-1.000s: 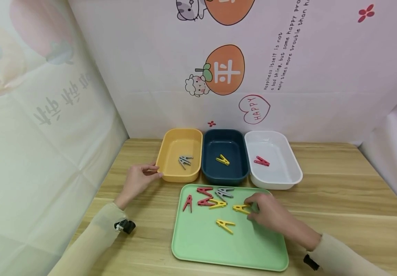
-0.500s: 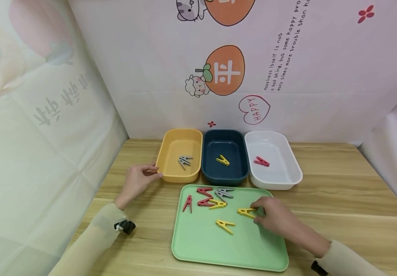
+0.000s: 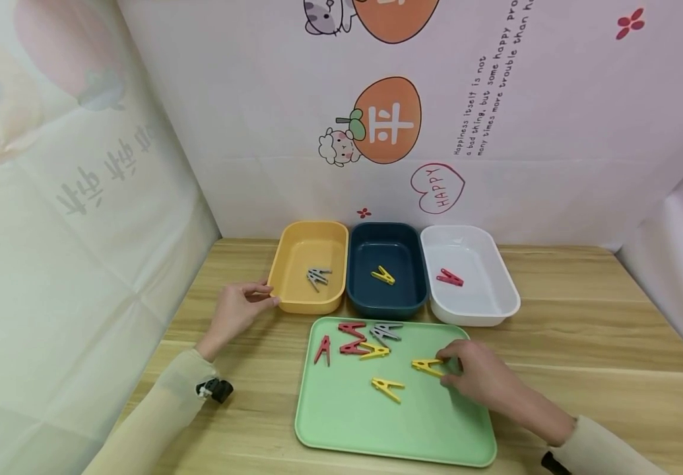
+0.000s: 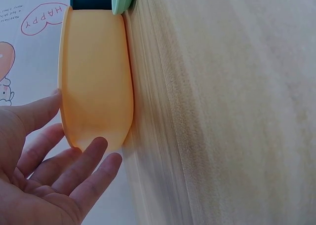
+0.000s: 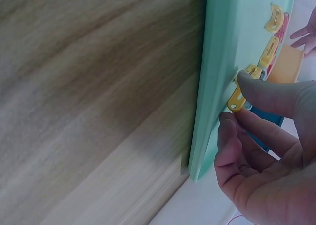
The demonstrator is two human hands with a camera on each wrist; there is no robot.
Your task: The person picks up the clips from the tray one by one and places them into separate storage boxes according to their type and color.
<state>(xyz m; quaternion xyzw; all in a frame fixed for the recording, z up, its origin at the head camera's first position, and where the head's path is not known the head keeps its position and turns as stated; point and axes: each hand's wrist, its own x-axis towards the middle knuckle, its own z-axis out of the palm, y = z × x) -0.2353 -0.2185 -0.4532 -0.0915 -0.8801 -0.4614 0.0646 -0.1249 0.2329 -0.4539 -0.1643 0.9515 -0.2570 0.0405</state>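
Note:
On the green tray, my right hand pinches a yellow clothespin by its spread handle ends, thumb on one side and fingers on the other. The right wrist view shows this yellow clothespin at the fingertips, low over the tray. Left of it lie two more yellow clothespins, one nearer me and one farther off, with several red clothespins and grey clothespins. My left hand touches the near left corner of the yellow bin, its fingers loosely extended.
Beside the yellow bin stand a dark blue bin and a white bin, in a row behind the tray. Grey clothespins lie in the yellow bin, a yellow one in the blue, a red one in the white. A printed cloth hangs behind.
My right hand has shifted right and slightly toward me, and the yellow clothespin has moved with it. The left hand and the other clothespins stay put.

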